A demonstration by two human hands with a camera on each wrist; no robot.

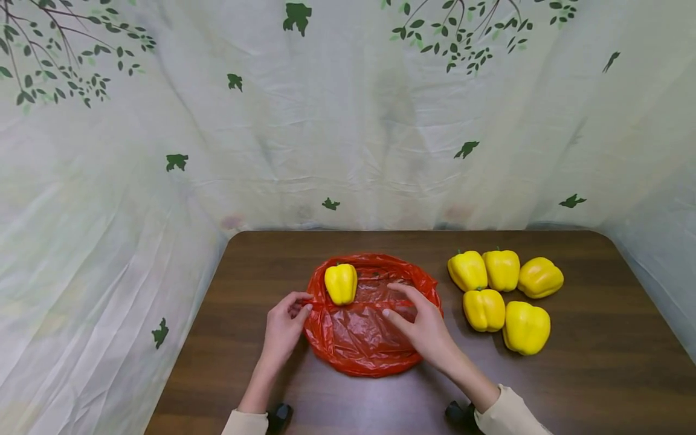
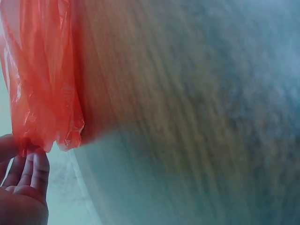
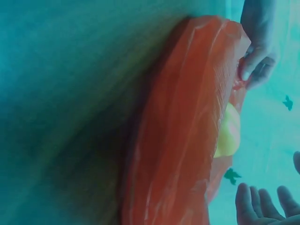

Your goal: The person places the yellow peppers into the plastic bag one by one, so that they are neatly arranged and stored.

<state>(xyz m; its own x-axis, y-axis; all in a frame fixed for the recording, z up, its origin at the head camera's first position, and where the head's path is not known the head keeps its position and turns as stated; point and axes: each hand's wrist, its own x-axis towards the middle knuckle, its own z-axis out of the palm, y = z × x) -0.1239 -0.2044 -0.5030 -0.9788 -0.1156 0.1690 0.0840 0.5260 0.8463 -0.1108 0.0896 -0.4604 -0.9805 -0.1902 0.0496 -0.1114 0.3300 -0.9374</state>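
Observation:
A red plastic bag (image 1: 364, 338) lies spread wide on the table, its rim rolled into a ring. One yellow bell pepper (image 1: 341, 284) stands inside it at the upper left. My left hand (image 1: 285, 320) pinches the bag's left rim between thumb and fingers; the left wrist view shows the red film (image 2: 42, 93) gathered at those fingertips. Over the bag's right half is my right hand (image 1: 421, 323), thumb and fingers spread apart with nothing between them. In the right wrist view its fingers (image 3: 255, 206) are apart from the bag's side (image 3: 183, 126).
Right of the bag, several yellow bell peppers (image 1: 526, 327) sit grouped on the brown wooden table (image 1: 598, 374). Behind the table hangs a pale curtain (image 1: 348, 121) printed with green leaves.

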